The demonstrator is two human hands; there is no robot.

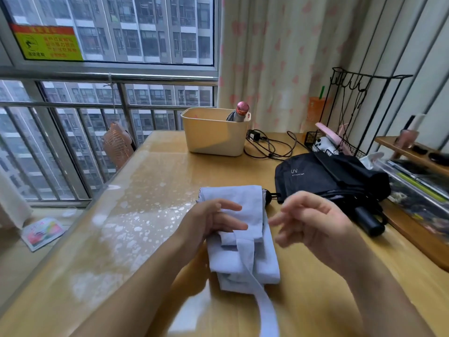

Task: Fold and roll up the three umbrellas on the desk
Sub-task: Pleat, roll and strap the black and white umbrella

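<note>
The left hand (213, 221) presses the pale blue umbrella (245, 261) against the desk (155, 190) with straight, slightly parted fingers, probably to keep the rolled canopy from springing loose while its strap (262, 300) trails free. The right hand (313, 220) hovers just beside it, fingers loosely spread and empty. Further right, the black umbrella (335, 176) lies unrolled.

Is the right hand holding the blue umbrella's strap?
No, the right hand hovers open beside the blue umbrella, its strap lying loose.

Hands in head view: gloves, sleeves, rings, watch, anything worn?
Nothing worn that shows. The left hand and right hand have no gloves, rings or watch. Both forearms are uncovered to the frame's edge, no sleeve in view. Right hand is motion-blurred, so small details are unsure.
</note>
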